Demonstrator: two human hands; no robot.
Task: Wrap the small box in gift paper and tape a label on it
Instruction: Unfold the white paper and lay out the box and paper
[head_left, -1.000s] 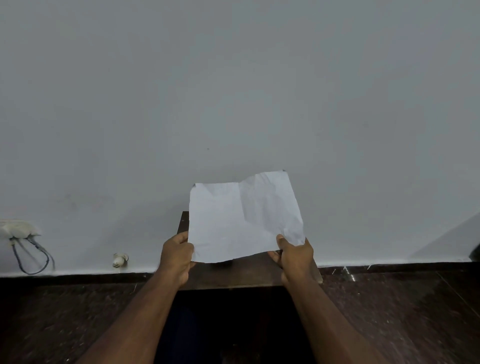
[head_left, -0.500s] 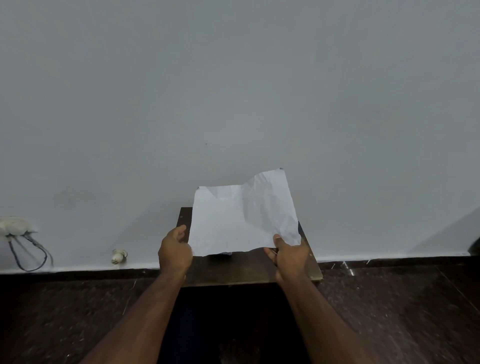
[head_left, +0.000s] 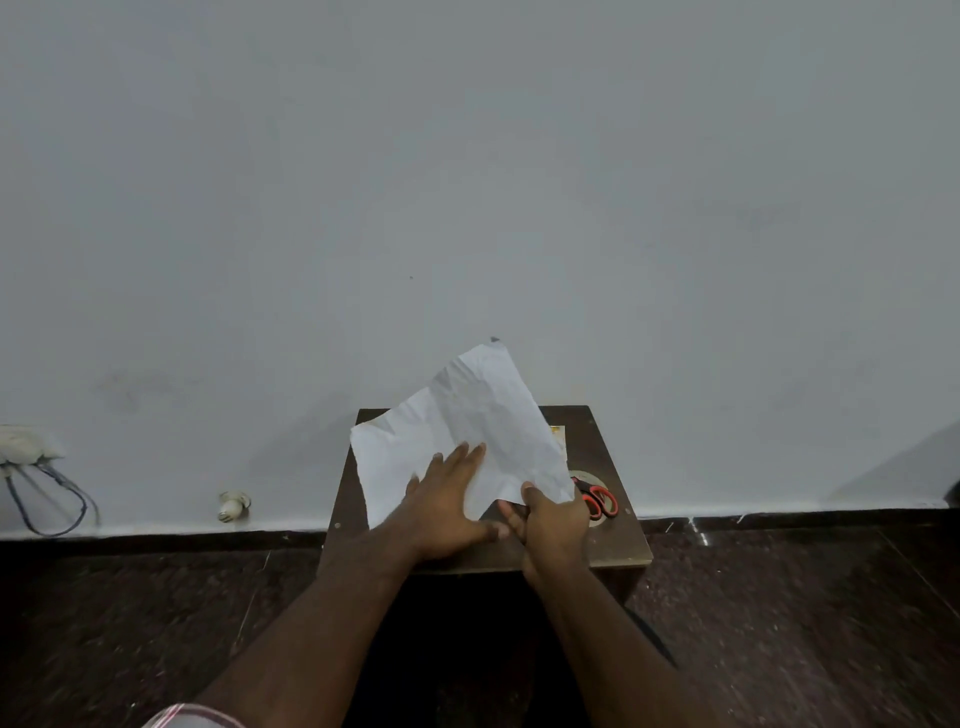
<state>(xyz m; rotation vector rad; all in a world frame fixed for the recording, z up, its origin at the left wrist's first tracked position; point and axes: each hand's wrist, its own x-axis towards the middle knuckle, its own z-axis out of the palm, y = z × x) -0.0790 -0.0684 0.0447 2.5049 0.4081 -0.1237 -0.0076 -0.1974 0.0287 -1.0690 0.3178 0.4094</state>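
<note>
Gift paper (head_left: 457, 436): on small table (head_left: 613, 540), far corner lifted toward 12 o'clock. Left hand (head_left: 447, 509) flat, fingers spread, pressing paper. Right hand (head_left: 550, 525) pinches near corner at 4 o'clock. Likely light, limp, creased, tear-prone; grip edges. Box not visible.

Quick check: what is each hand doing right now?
Left hand: open, fingers flat on the paper.
Right hand: pinches the paper's near edge.

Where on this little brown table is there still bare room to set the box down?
Bare wood on the table shows along the near edge right of the right hand, and in a thin strip left of the white paper. The right side is crowded with scissors. The left hand presses the paper across the middle.
</note>
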